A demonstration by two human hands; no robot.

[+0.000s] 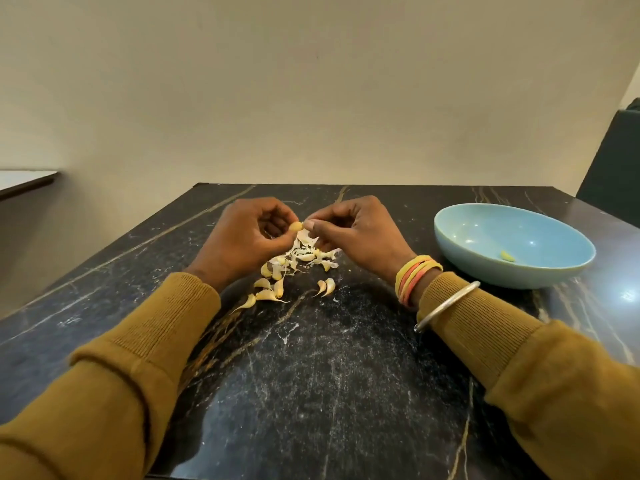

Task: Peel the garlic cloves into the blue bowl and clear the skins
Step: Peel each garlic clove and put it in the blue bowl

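Observation:
My left hand (pixel 247 233) pinches a yellowish garlic clove (pixel 296 226) a little above the black marble table (pixel 311 375). Facing it, my right hand (pixel 353 228) has its fingertips on the clove's papery skin (pixel 306 236), which hangs loose below. Under both hands lies a small heap of unpeeled cloves and white skins (pixel 294 265), with two cloves (pixel 326 286) lying apart nearer to me. The blue bowl (pixel 512 268) stands to the right of my right hand and holds one peeled clove (pixel 507 256).
A beige wall rises behind the table's far edge. A dark chair back (pixel 613 161) stands at the far right behind the bowl. A white ledge (pixel 24 181) sits to the far left, beyond the table. Bangles ring my right wrist.

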